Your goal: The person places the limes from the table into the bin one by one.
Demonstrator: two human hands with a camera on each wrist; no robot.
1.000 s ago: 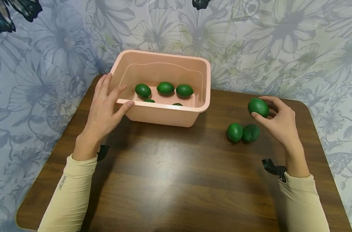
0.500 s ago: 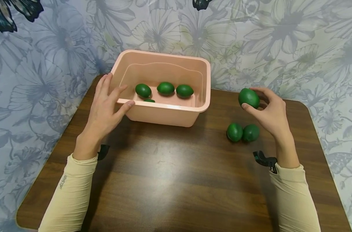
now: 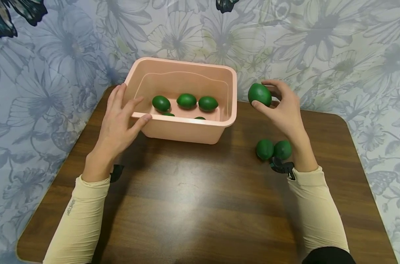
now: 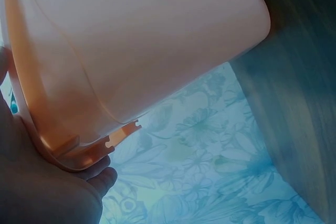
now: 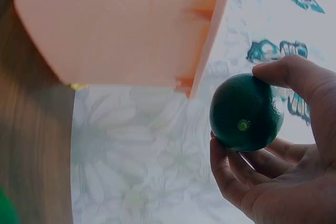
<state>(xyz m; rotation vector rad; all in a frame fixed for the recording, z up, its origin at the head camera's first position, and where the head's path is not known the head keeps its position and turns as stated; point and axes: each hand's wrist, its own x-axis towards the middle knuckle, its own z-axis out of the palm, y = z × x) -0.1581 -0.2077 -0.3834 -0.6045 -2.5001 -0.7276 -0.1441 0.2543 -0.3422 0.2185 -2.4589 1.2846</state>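
Note:
My right hand (image 3: pixel 285 106) holds a dark green lime (image 3: pixel 259 94) between thumb and fingers, raised just to the right of the pink plastic tub (image 3: pixel 183 132). The right wrist view shows the stem spot of this lime (image 5: pixel 245 113), with the thumb on top and fingers beneath. My left hand (image 3: pixel 115 126) rests at the tub's front left corner, its thumb along the front rim and its fingers spread over the left side. Several limes (image 3: pixel 186 101) lie inside the tub, some partly hidden by the front wall. Two more limes (image 3: pixel 264 149) sit side by side on the table.
The brown wooden table (image 3: pixel 186 205) has rounded corners. Behind it is a wall (image 3: pixel 322 55) with floral wallpaper and dark butterfly shapes. A black wrist strap mount (image 3: pixel 282 165) on my right arm overlaps the table limes in the head view.
My right hand has carried its lime left and toward the back, from beyond the two table limes to beside the tub. The left hand and tub have stayed in place.

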